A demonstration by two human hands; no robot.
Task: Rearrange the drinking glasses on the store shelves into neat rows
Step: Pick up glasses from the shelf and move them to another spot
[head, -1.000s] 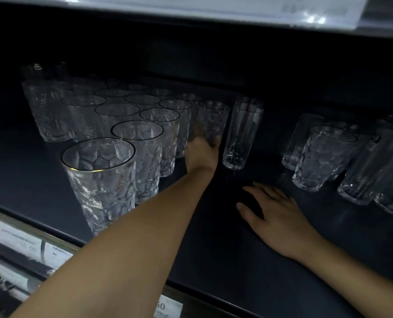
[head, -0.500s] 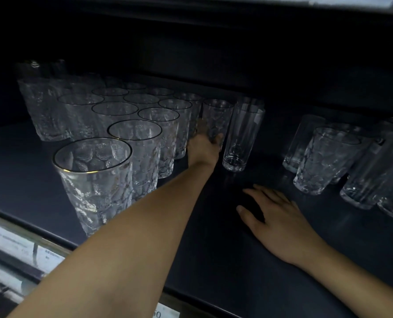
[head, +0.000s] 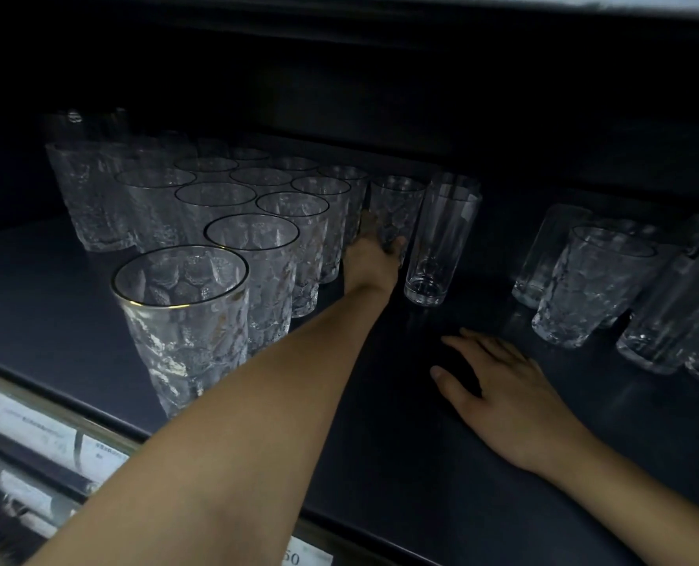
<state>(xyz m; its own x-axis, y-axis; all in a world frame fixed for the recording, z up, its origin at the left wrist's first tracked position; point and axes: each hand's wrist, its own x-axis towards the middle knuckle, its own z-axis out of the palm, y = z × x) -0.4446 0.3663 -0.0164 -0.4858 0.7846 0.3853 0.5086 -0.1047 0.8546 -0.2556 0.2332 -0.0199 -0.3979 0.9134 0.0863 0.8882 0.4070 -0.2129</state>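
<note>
Several textured, gold-rimmed glasses stand in rows on the left of the dark shelf; the nearest one is at the front. My left hand reaches deep in and grips the base of a textured glass at the right end of those rows. Right beside it stands a tall smooth glass. My right hand rests flat on the shelf, fingers spread, holding nothing.
A loose cluster of glasses sits at the right, with a textured one in front and smooth tall ones around it. Price labels line the shelf's front edge. The shelf above hangs low overhead.
My left hand has pushed the textured glass farther back along the shelf, next to the tall smooth glass. My right hand has stayed flat in place.
</note>
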